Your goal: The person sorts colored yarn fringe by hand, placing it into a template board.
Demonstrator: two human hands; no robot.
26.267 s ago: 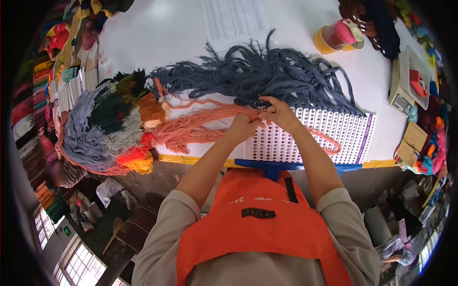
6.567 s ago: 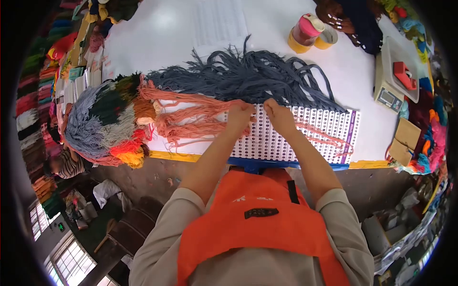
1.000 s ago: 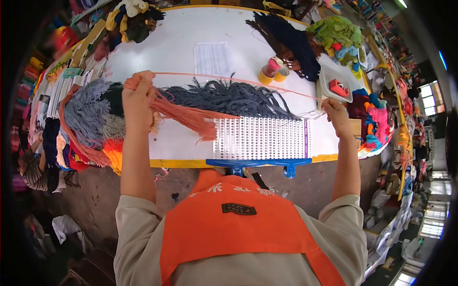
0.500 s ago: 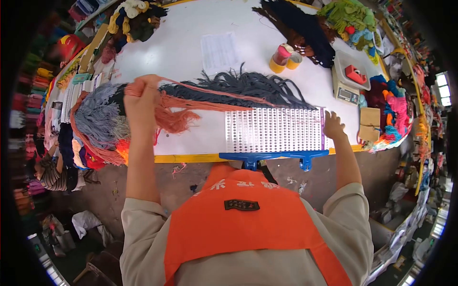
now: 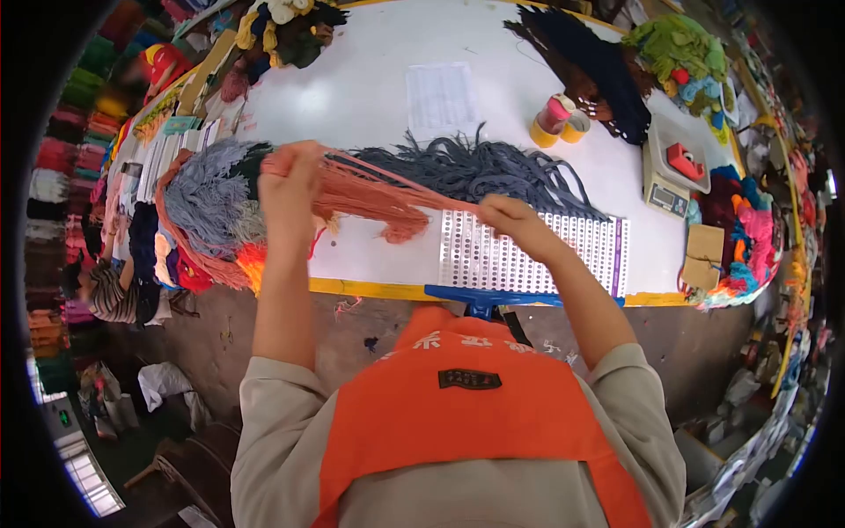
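My left hand [image 5: 295,176] is closed on a bundle of coral yarn [image 5: 370,202], raised over the left part of the table. Strands stretch from it to my right hand [image 5: 506,220], whose fingers pinch the coral yarn above the perforated white card [image 5: 537,255]. That card has rows of small holes and a purple strip at its right edge; a blue holder [image 5: 484,297] runs along its near side. Behind the strands lies a heap of dark grey-blue yarn [image 5: 502,172]. Light blue-grey yarn [image 5: 207,189] is piled left of my left hand.
A digital scale [image 5: 666,194] bears a clear tray with a red object. Two tape-like rolls [image 5: 554,119] stand nearer the middle, by a printed sheet [image 5: 440,95]. Dark yarn [image 5: 590,70] and green yarn [image 5: 678,48] lie at the back right. Another person [image 5: 110,286] is at far left.
My right hand has moved left from the card's right edge and now grips the coral strands. The strands are pulled taut between my hands. The whole view has shifted slightly.
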